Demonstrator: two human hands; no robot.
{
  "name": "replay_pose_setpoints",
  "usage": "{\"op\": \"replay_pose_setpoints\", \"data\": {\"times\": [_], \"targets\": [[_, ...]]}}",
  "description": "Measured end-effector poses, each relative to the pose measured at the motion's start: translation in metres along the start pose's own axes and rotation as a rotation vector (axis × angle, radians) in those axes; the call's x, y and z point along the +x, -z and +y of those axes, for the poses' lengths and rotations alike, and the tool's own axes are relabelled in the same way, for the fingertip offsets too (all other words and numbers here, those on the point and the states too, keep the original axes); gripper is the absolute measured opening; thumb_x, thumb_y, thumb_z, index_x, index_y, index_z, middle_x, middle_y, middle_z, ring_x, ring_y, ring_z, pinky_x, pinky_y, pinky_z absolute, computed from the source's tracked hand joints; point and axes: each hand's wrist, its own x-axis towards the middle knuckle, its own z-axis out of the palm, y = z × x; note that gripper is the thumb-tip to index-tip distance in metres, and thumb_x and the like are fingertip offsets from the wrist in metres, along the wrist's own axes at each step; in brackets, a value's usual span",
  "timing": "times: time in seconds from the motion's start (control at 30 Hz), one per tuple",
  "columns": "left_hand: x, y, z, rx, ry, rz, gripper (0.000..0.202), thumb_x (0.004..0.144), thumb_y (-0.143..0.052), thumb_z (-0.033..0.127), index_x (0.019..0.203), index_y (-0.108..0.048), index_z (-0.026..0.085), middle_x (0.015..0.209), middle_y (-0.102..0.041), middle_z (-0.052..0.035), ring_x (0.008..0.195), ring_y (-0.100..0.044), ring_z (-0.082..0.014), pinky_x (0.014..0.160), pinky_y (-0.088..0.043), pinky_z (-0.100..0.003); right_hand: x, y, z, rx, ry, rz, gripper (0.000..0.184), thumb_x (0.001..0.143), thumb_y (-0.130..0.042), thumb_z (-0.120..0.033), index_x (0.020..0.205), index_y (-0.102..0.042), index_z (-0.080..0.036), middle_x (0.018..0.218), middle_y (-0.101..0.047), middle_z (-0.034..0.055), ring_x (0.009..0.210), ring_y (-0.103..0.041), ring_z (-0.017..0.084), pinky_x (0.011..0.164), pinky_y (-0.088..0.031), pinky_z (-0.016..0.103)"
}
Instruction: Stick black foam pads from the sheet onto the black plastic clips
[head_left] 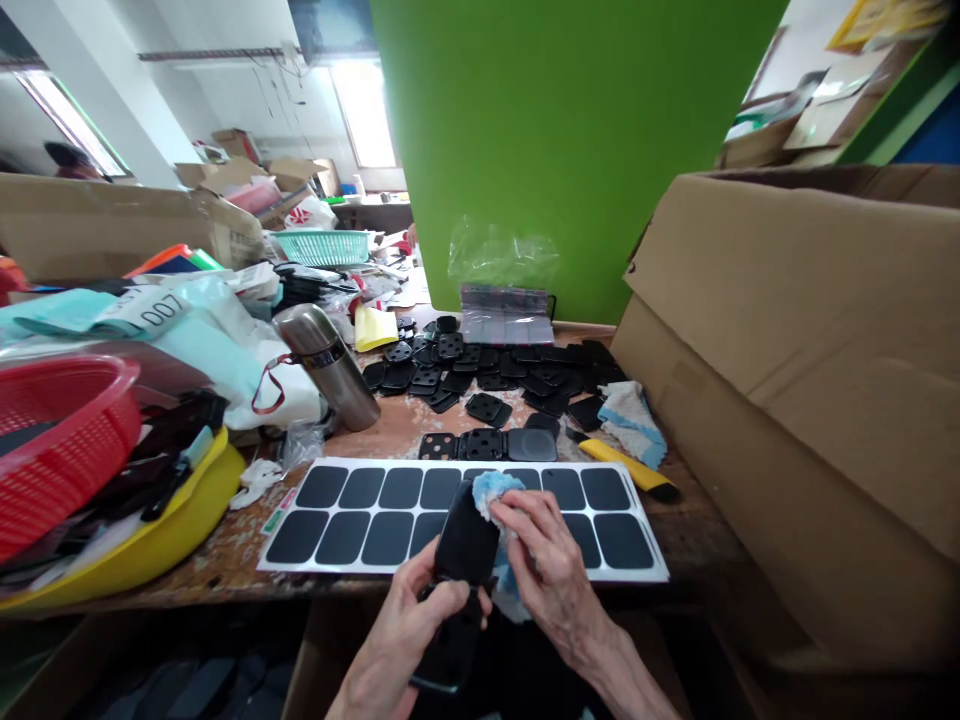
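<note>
My left hand (409,625) grips a black flat plastic piece (466,545) at its lower end, over the table's front edge. My right hand (544,555) presses a blue-and-white cloth (495,490) against the piece's top. Under both hands lies a white sheet of black rounded-square stickers (360,520). Behind it sit three black plates in a row (487,445) and a heap of many more black plates (487,370).
A steel flask (330,365) lies left of the heap. A yellow-handled knife (626,468) and a second rag (630,420) lie at right. Red basket (60,430) and yellow tub (150,545) crowd the left. A big cardboard box (810,400) walls the right; a green board (555,150) stands behind.
</note>
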Motion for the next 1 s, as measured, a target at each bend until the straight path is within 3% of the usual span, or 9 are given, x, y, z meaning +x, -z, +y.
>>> {"op": "replay_pose_setpoints", "data": {"times": [0.13,0.3,0.37,0.43,0.53,0.67,0.8,0.87,1.0], "targets": [[0.002,-0.002,-0.004,0.008,-0.052,0.103,0.027,0.064,-0.063,0.018,0.091,-0.065,0.017,0.067,-0.064,-0.0005,0.062,-0.056,-0.0132,0.064,-0.043,-0.023,0.007,0.002,-0.003,0.052,0.062,-0.113,0.045,0.079,-0.039,-0.002,0.121,-0.047,-0.018,0.111,-0.053,0.0096,0.100,-0.046,0.022,0.087,-0.046,0.040],[0.001,0.000,-0.010,0.022,-0.015,0.036,0.028,0.066,-0.062,0.022,0.093,-0.063,0.015,0.065,-0.063,-0.0014,0.057,-0.054,-0.0135,0.054,-0.040,-0.022,0.014,0.000,-0.003,0.001,0.016,-0.007,0.045,0.079,-0.036,0.000,0.119,-0.048,-0.017,0.111,-0.053,0.0100,0.102,-0.044,0.022,0.088,-0.045,0.041],[0.000,0.003,-0.011,-0.018,-0.004,0.145,0.029,0.066,-0.065,0.024,0.093,-0.062,0.017,0.076,-0.066,-0.0022,0.065,-0.057,-0.0141,0.062,-0.043,-0.024,0.011,-0.005,-0.005,0.002,0.094,-0.044,0.046,0.078,-0.037,0.000,0.120,-0.047,-0.015,0.111,-0.053,0.0107,0.103,-0.044,0.022,0.089,-0.044,0.040],[-0.001,0.007,-0.010,-0.032,0.008,0.138,0.025,0.067,-0.065,0.025,0.091,-0.061,0.017,0.079,-0.066,-0.0025,0.068,-0.057,-0.0139,0.066,-0.043,-0.024,0.010,-0.003,-0.003,0.004,0.142,-0.067,0.045,0.078,-0.038,0.000,0.119,-0.048,-0.016,0.108,-0.054,0.0101,0.101,-0.046,0.021,0.088,-0.045,0.038],[-0.001,0.007,-0.003,-0.016,0.015,-0.050,0.018,0.072,-0.059,0.025,0.087,-0.061,0.015,0.067,-0.064,-0.0026,0.059,-0.053,-0.0115,0.056,-0.039,-0.021,0.019,0.025,0.015,-0.085,-0.083,0.078,0.037,0.082,-0.036,-0.004,0.110,-0.054,-0.018,0.105,-0.055,0.0087,0.100,-0.049,0.020,0.085,-0.045,0.036],[0.001,0.002,0.008,-0.050,-0.005,-0.071,0.016,0.071,-0.057,0.023,0.083,-0.061,0.014,0.064,-0.064,-0.0043,0.057,-0.053,-0.0117,0.051,-0.035,-0.020,0.044,0.096,0.061,-0.363,-0.177,0.291,0.028,0.086,-0.041,-0.016,0.110,-0.055,-0.019,0.108,-0.054,0.0090,0.102,-0.050,0.021,0.091,-0.040,0.039],[0.007,0.000,0.008,-0.072,-0.004,-0.135,0.017,0.072,-0.057,0.024,0.084,-0.061,0.013,0.066,-0.065,-0.0062,0.058,-0.056,-0.0129,0.057,-0.040,-0.022,0.053,0.123,0.073,-0.642,-0.185,0.234,0.029,0.084,-0.047,-0.029,0.108,-0.059,-0.016,0.117,-0.051,0.0136,0.111,-0.041,0.029,0.093,-0.035,0.050],[0.010,-0.003,0.007,-0.057,0.013,-0.165,0.019,0.073,-0.058,0.029,0.083,-0.060,0.013,0.065,-0.064,-0.0062,0.056,-0.056,-0.0128,0.056,-0.041,-0.023,0.049,0.106,0.055,-0.486,-0.272,0.210,0.031,0.086,-0.044,-0.029,0.112,-0.057,-0.016,0.117,-0.052,0.0128,0.111,-0.042,0.028,0.095,-0.033,0.048],[0.014,-0.008,0.009,-0.006,0.032,-0.263,0.025,0.073,-0.061,0.034,0.088,-0.059,0.013,0.071,-0.065,-0.0072,0.054,-0.057,-0.0123,0.052,-0.042,-0.022,0.041,0.058,0.013,0.314,-0.580,-0.209,0.030,0.088,-0.043,-0.034,0.113,-0.053,-0.021,0.090,-0.062,0.0039,0.078,-0.058,0.016,0.068,-0.048,0.029]]}}
